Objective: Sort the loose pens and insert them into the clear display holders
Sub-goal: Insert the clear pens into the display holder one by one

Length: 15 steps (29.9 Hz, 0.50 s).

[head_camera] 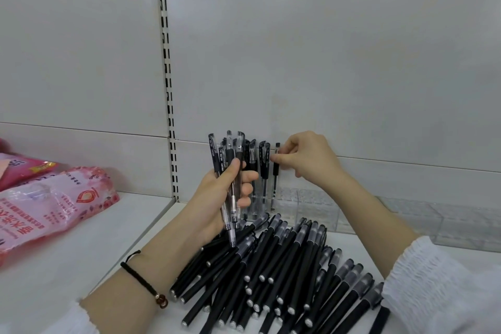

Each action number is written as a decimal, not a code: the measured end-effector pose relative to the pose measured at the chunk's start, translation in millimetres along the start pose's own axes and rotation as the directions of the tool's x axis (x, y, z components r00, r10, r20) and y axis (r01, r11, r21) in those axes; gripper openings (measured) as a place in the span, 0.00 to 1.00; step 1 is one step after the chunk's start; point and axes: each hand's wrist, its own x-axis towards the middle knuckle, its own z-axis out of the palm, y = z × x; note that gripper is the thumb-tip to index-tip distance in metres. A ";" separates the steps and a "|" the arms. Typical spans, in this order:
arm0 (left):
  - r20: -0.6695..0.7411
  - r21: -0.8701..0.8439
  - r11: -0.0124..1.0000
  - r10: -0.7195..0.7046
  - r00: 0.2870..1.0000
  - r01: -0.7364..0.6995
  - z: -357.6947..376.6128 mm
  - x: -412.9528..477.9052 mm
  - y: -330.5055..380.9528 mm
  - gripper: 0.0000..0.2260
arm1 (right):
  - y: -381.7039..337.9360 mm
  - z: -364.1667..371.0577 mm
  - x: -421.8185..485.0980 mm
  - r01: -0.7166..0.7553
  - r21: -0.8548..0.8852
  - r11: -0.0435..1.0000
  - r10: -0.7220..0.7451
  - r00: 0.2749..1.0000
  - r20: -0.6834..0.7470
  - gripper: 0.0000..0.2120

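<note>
pen point(275, 171): upright, its lower end in the clear display holder point(311, 209) at the far side | right hand point(306, 157): pinched this pen near its top | left hand point(214, 198): gripped a bundle of pens point(229, 160), just left | loose black pens point(284, 266): heaped near, on the shelf point(81, 266) | pink packets point(46, 209): left

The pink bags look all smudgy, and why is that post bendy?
Head view: the pink bags sit at the left edge and look blurred; the slotted post bows from wide-angle lens distortion; lighting is even, shadows soft.
</note>
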 end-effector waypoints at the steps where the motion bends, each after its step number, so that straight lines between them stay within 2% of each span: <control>1: -0.003 0.021 1.000 -0.015 1.000 0.015 0.0 -0.3 -1.5 0.11 | -0.4 -1.5 0.3 -0.001 -0.002 1.000 0.001 1.000 -0.002 0.12; 5: 0.015 0.107 0.993 -0.042 0.999 0.040 -0.6 -1.6 -5.0 0.16 | -6.6 -6.1 0.7 0.067 0.015 0.998 -0.064 0.988 -0.143 0.12; 7: 0.019 0.120 0.992 -0.034 0.999 0.032 -0.5 -1.7 -4.8 0.19 | -13.9 -7.7 -0.3 0.121 0.140 0.983 -0.098 0.982 -0.162 0.12; 10: 0.017 0.114 0.993 -0.024 1.000 0.022 0.6 -2.0 -4.1 0.21 | -25.2 -10.8 -4.7 0.140 0.338 0.931 -0.136 0.990 -0.037 0.12; 13: 0.023 0.105 0.994 -0.019 1.000 0.017 2.2 -2.8 -4.1 0.19 | -29.9 -10.3 -7.6 0.130 0.402 0.906 -0.180 0.980 0.089 0.10; 15: 0.029 0.113 0.993 -0.022 0.999 0.018 3.6 -3.2 -4.0 0.17 | -30.2 -9.1 -8.1 0.075 0.472 0.878 -0.157 0.978 0.137 0.07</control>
